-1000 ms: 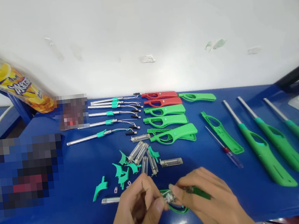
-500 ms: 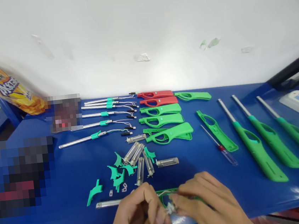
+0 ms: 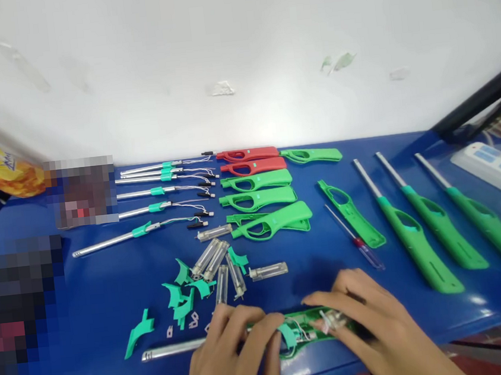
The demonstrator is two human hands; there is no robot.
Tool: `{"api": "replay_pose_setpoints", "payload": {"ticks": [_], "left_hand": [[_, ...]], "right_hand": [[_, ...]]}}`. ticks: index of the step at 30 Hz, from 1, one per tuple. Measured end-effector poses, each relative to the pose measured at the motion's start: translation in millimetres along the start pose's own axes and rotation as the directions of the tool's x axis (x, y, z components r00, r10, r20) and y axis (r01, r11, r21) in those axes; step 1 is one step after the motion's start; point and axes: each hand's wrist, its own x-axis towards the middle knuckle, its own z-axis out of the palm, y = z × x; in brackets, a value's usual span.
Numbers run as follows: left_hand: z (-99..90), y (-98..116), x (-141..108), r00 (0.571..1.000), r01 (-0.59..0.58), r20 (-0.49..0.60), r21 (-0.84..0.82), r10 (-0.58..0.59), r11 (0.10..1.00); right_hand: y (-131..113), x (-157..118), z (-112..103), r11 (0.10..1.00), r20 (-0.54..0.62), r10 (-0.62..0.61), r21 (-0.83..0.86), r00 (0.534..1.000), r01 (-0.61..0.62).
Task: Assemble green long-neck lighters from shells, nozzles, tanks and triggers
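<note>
Near the table's front edge lies an open green lighter casing (image 3: 296, 317), with a metal tube (image 3: 173, 349) running out to its left. My left hand (image 3: 234, 353) is closed over its left end, fingertips pressing by a teal trigger (image 3: 287, 335). White wires loop beside that trigger inside the shell. At the casing's right end my right hand (image 3: 376, 323) pinches a small clear fuel tank (image 3: 335, 320) between thumb and fingers, over the shell. Part of the casing is hidden beneath both hands. Loose teal triggers (image 3: 183, 308) and clear fuel tanks (image 3: 268, 271) lie just beyond.
Several tube-and-wire assemblies (image 3: 113, 241) lie at the back left, beside red and green casings (image 3: 256, 182). A screwdriver (image 3: 364, 250) rests by an open green half-shell (image 3: 356, 218). Three whole lighters (image 3: 423, 253) and a power strip (image 3: 494, 165) are at right.
My right hand has moved right with the fuel tank, apart from my left hand. My left hand now presses on the casing, and the trigger and wires have come into view.
</note>
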Motion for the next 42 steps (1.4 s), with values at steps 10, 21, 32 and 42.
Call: {"api": "replay_pose_setpoints", "payload": {"ticks": [10,21,32,42], "left_hand": [[23.6,-2,2,0.982,-0.124,0.147,0.038,0.117,0.992],[24.5,-3,-2,0.978,-0.123,0.171,0.022,0.117,0.992],[22.2,-8,-4,0.971,-0.14,0.196,0.005,0.136,0.99],[26.7,-7,-8,0.988,-0.13,0.084,-0.031,0.132,0.991]], "right_hand": [[-4,4,6,0.998,-0.03,-0.002,0.058,1.0,0.004],[-5,5,2,0.999,0.003,0.01,0.039,1.0,-0.01],[-11,7,5,0.995,-0.071,-0.022,0.097,0.997,0.029],[-12,-12,5,0.984,-0.037,0.179,0.022,0.983,-0.179]]}}
